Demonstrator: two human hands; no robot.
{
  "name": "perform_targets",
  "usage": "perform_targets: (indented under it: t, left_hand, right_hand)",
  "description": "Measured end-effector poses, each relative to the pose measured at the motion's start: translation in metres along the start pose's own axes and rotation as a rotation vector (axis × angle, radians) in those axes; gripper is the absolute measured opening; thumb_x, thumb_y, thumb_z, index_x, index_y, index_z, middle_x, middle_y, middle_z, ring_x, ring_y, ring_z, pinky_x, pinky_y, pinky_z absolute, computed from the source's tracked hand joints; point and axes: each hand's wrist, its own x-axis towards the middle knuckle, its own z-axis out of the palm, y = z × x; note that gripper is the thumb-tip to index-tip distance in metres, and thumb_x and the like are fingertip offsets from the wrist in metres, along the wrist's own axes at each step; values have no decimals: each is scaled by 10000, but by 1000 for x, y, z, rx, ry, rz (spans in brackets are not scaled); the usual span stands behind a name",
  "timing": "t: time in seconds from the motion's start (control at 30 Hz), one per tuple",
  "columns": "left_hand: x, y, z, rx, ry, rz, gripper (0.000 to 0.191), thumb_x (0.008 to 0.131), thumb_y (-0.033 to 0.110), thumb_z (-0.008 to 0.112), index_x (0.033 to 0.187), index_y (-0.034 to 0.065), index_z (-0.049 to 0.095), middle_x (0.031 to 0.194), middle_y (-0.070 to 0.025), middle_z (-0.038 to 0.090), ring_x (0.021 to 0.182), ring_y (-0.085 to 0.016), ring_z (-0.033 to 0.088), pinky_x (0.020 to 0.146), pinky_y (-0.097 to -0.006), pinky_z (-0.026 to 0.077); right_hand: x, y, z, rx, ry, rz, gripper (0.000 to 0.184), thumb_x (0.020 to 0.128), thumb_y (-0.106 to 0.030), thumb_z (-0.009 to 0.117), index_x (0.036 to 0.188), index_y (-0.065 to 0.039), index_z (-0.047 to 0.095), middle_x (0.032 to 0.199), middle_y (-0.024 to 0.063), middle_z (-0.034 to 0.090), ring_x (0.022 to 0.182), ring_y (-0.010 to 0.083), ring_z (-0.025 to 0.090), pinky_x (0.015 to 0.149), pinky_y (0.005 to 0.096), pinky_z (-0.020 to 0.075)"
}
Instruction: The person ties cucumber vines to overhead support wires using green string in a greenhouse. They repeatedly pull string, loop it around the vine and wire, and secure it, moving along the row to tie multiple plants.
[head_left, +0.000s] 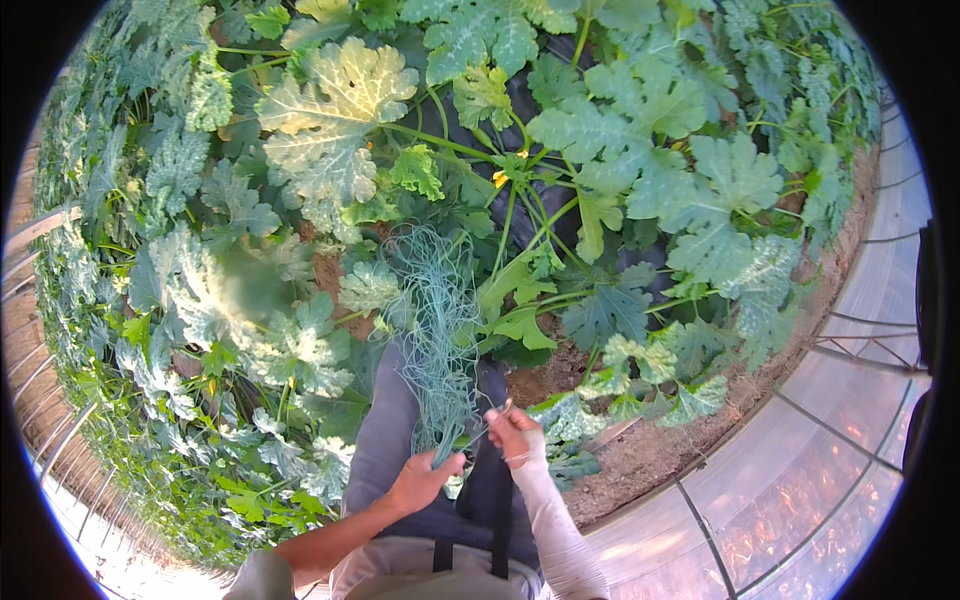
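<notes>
A long, tangled bundle of blue-green twine (439, 322) hangs in front of my legs. Its gathered lower end is gripped in my left hand (426, 480), between thumb and fingers. Just right of the bundle, my right hand (516, 436) has thumb and forefinger pinched together on a thin strand that runs back to the twine. A pale wrap covers my right wrist and forearm (551, 517). The upper part of the bundle reaches in among the squash leaves.
Large squash plants with silvery-mottled leaves (622, 135) crowd around me, and one bears a yellow flower (500, 178). Black plastic sheeting (551, 199) shows beneath the stems. On the right, bare soil (645, 469) borders a translucent plastic greenhouse wall (795, 450) with metal ribs.
</notes>
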Motion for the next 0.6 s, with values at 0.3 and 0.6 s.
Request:
perform_targets:
  t: [0.3, 0.6]
  left_hand:
    - [-169, 49, 31, -431, 60, 129, 439, 1042, 454, 670, 874, 49, 699, 597, 87, 411, 496, -49, 335, 464, -281, 254]
    - [-278, 51, 45, -635, 185, 401, 456, 1063, 481, 640, 950, 43, 695, 607, 105, 358, 479, -32, 305, 457, -254, 231]
  right_hand:
    - [-150, -73, -32, 599, -303, -339, 270, 1075, -287, 661, 1187, -42, 645, 965, 61, 719, 930, 241, 749, 844, 380, 636]
    - [-227, -150, -137, -392, 99, -378, 642, 897, -696, 741, 965, -59, 798, 774, 46, 737, 733, 141, 676, 638, 313, 481]
